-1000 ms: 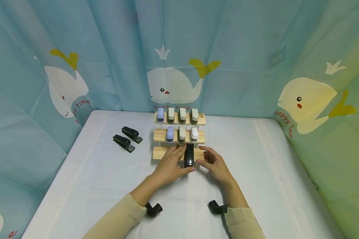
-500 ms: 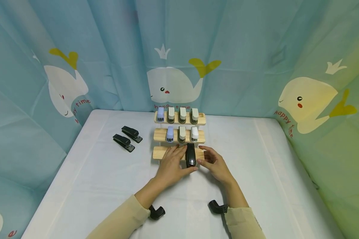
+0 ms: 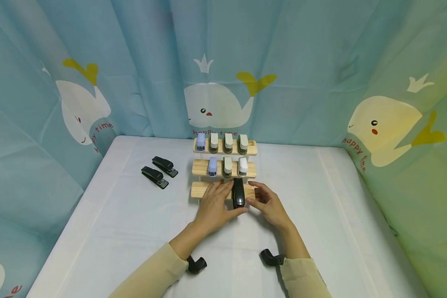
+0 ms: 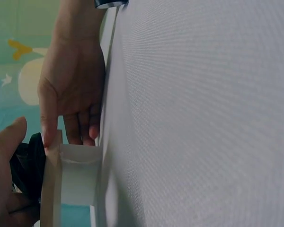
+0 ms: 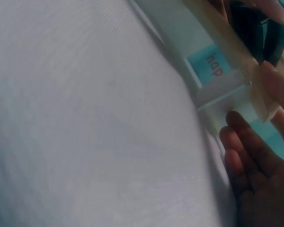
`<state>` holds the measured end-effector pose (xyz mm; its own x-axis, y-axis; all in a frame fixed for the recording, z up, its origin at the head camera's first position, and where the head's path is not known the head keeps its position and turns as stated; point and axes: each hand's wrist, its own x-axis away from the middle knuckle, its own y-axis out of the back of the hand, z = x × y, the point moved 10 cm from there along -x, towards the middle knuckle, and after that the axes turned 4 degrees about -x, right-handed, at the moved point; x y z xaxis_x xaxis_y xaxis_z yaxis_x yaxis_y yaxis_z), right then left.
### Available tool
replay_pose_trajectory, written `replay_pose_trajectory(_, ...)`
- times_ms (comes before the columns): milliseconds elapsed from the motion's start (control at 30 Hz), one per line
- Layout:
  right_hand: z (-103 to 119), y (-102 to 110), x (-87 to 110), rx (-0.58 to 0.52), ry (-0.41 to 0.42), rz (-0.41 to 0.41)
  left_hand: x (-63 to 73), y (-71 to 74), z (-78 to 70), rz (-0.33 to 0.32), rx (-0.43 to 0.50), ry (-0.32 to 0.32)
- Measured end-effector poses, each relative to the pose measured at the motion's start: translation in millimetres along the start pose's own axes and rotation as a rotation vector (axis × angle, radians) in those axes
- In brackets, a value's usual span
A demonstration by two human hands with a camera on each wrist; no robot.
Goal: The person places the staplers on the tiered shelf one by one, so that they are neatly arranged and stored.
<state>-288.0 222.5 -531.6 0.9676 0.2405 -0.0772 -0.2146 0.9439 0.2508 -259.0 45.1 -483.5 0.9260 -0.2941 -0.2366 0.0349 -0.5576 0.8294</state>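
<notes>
A three-tier wooden display rack (image 3: 200, 190) stands at mid-table. On its bottom shelf, right of centre, a black stapler (image 3: 239, 193) points toward me. My left hand (image 3: 213, 208) holds that stapler between the thumb at its front end and the fingers along its left side. My right hand (image 3: 270, 205) grips the right end of the same shelf. In the right wrist view its thumb (image 5: 277, 85) lies on the board close to the stapler (image 5: 250, 28), with the other fingers below, near the clear support. Two more black staplers, a nearer (image 3: 155, 177) and a farther (image 3: 165, 166), lie on the table at left.
On the middle shelf sit a lavender mini stapler (image 3: 212, 166), a grey-beige one (image 3: 227, 166) and a white one (image 3: 243, 166). The top shelf bears another lavender stapler (image 3: 200, 141) and several grey-beige ones (image 3: 228, 142). A whale-print curtain (image 3: 298, 82) surrounds the white table (image 3: 313, 215).
The black stapler has shifted slightly right along the bottom shelf with my left hand. My right hand stays at the shelf's end.
</notes>
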Motion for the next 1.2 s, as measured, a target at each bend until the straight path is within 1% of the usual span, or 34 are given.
replay_pose_trajectory(167,-0.2,-0.3,-0.6,-0.001,0.013,0.002,-0.1,-0.7,0.0,0.026,0.007,0.004)
replay_pose_trajectory(267,-0.2,-0.3,-1.3,0.002,0.014,0.001,0.4,0.7,1.6,0.049,0.028,0.018)
replay_pose_trajectory(367,-0.1,0.1,-1.6,0.006,0.008,0.000,1.2,3.3,3.6,0.058,0.053,0.030)
replay_pose_trajectory(667,0.2,-0.6,-0.1,0.005,0.000,-0.002,5.9,13.8,5.5,-0.011,0.078,-0.023)
replay_pose_trajectory(900,-1.1,0.0,1.0,0.006,-0.003,-0.008,13.8,23.5,9.3,-0.030,0.073,-0.054)
replay_pose_trajectory(1200,-0.3,0.1,2.3,-0.007,-0.006,0.002,23.1,35.3,19.1,-0.066,0.076,-0.080)
